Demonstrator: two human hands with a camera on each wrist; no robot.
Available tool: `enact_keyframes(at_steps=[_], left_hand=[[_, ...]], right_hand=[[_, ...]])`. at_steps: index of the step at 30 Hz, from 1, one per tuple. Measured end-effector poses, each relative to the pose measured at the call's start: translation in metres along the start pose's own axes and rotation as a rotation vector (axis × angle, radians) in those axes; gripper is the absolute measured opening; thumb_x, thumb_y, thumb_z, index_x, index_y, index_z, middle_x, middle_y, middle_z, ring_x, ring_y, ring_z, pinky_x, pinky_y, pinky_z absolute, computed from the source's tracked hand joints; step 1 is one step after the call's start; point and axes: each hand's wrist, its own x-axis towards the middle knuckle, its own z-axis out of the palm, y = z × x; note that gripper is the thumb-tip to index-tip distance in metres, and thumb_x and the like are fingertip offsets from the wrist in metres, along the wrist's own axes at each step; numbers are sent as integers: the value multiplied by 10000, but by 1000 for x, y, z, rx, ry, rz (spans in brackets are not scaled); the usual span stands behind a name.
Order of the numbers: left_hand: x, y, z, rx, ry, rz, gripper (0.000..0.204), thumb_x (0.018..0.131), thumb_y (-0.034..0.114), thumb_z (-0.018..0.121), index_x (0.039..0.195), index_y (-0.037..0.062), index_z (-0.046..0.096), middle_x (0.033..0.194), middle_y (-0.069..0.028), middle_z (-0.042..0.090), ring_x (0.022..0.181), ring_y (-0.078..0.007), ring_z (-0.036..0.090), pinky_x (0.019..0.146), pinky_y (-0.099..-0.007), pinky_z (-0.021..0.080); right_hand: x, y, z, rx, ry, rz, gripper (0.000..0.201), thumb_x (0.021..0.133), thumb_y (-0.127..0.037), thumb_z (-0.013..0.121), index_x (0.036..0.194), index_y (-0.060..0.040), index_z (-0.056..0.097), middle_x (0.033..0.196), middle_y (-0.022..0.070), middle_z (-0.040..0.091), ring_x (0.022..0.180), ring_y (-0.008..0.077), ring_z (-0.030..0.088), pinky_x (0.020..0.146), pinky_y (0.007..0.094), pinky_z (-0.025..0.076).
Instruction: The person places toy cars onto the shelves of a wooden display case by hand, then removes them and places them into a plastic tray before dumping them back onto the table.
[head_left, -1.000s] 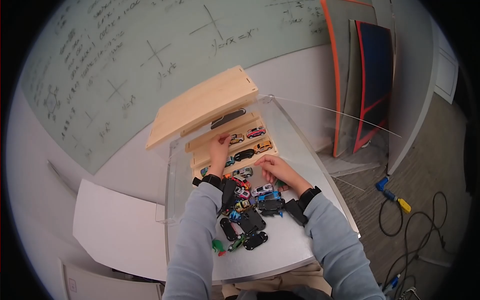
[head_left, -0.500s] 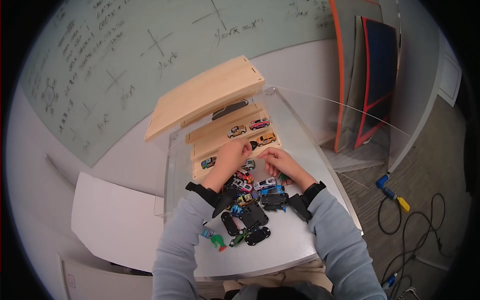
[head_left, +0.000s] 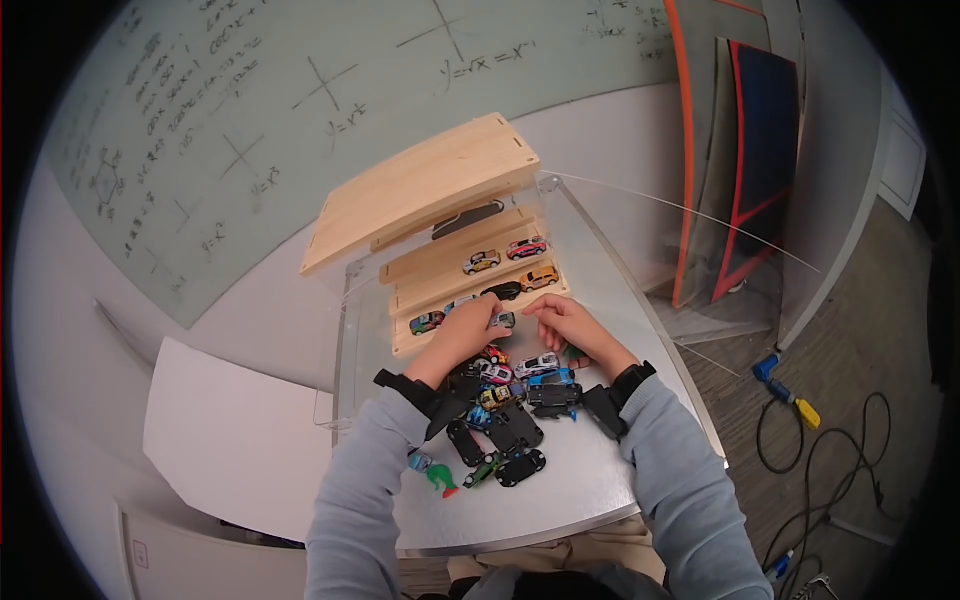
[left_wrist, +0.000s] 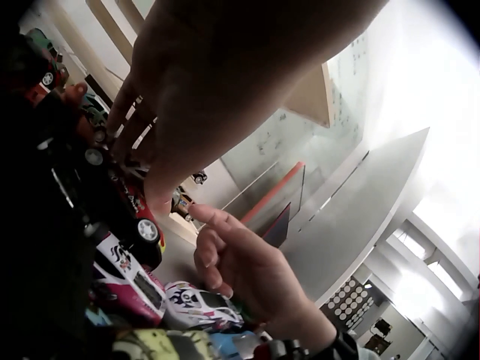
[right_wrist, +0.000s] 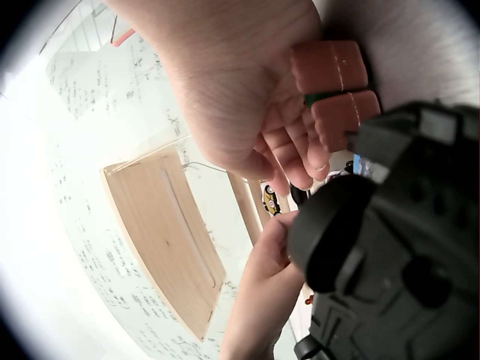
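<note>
My left hand point(head_left: 470, 330) is just in front of the wooden stepped rack point(head_left: 400, 298), thumb and fingers around a small grey-green toy car point(head_left: 504, 320), partly covered by them. In the left wrist view, the left hand point(left_wrist: 202, 97) reaches down above a red toy car point(left_wrist: 133, 199). To its right, my right hand point(head_left: 570, 328) hovers with loosely bent fingers and nothing in them; the right wrist view shows its palm point(right_wrist: 240, 90). Toy cars stand on the rack, among them an orange one point(head_left: 540, 278), a yellow one point(head_left: 482, 262) and a red one point(head_left: 527, 248).
Loose toy cars, several with dark undersides up point(head_left: 515, 428), lie heaped between the forearms on the silver table point(head_left: 590, 480). A green toy point(head_left: 440, 478) lies at the heap's left. Behind the rack stands a tilted wooden panel point(head_left: 425, 190); clear sheets flank it.
My left hand has come down from the rack's upper step towards me, now at the grey-green car. The cars on the rack's left part show again. My right hand has barely moved.
</note>
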Motion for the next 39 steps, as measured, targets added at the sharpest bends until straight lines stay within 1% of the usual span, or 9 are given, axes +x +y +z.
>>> enact_keyframes(at_steps=[3, 8, 15, 18, 20, 23, 26, 29, 39], left_hand=[[-9, 3, -18, -67, 23, 129, 421, 755, 238, 733, 1035, 36, 493, 887, -178, 623, 906, -367, 593, 778, -432, 456], [-21, 2, -21, 84, -212, 269, 358, 773, 87, 629, 1101, 40, 494, 1049, -151, 567, 1059, -328, 535, 888, -384, 442], [-15, -3, -8, 211, -243, 233, 375, 758, 163, 708, 1061, 48, 519, 1059, -143, 558, 1055, -330, 528, 871, -394, 448], [-13, 1, -15, 246, -205, 275, 378, 753, 203, 726, 1039, 55, 529, 1023, -161, 580, 1012, -345, 551, 833, -411, 458], [-16, 2, -26, 7, -9, 170, 346, 773, 195, 706, 1032, 55, 525, 933, -193, 610, 921, -369, 587, 776, -436, 468], [-5, -15, -40, 58, 194, 41, 350, 789, 193, 689, 1053, 50, 509, 859, -212, 626, 852, -389, 606, 733, -451, 473], [6, -28, -54, 168, 185, -103, 381, 786, 178, 670, 1092, 57, 476, 999, -236, 618, 938, -393, 590, 745, -471, 476], [23, -54, -45, 162, 295, -149, 389, 796, 196, 685, 1097, 51, 485, 905, -222, 632, 867, -389, 613, 712, -450, 481], [23, -86, -35, 138, 350, -39, 377, 801, 246, 696, 1073, 35, 543, 980, -187, 619, 917, -388, 590, 772, -440, 472]], right_hand=[[-1, 0, 0, -3, -3, -11, 215, 964, -147, 436, 1090, -43, 576, 682, -13, 553, 524, 48, 525, 465, 179, 438], [2, 3, 0, -30, 12, 0, 209, 961, -155, 443, 1087, -53, 574, 686, -11, 554, 512, 57, 527, 448, 191, 434], [1, 1, 0, -23, 18, 0, 210, 963, -156, 438, 1088, -53, 572, 688, -13, 552, 515, 55, 524, 450, 188, 433], [-1, -2, 0, -23, 13, 11, 219, 963, -131, 421, 1098, -39, 567, 696, -9, 553, 529, 49, 519, 474, 184, 436], [-2, -3, 1, -28, 10, 10, 219, 960, -126, 420, 1098, -40, 566, 696, -9, 552, 528, 49, 517, 472, 184, 435], [-1, -4, 2, -43, 13, 15, 218, 954, -118, 419, 1099, -40, 563, 697, -9, 550, 525, 48, 514, 468, 185, 432], [-1, -3, 3, -59, 15, 26, 216, 952, -115, 420, 1096, -40, 562, 694, -8, 548, 524, 48, 512, 466, 186, 432], [-1, -4, 2, -57, 22, 31, 213, 952, -116, 420, 1092, -39, 561, 690, -7, 548, 524, 49, 513, 466, 187, 434], [-2, -2, 2, -41, 19, 28, 221, 942, -119, 427, 1094, -48, 570, 696, -7, 548, 531, 56, 522, 474, 195, 448]])
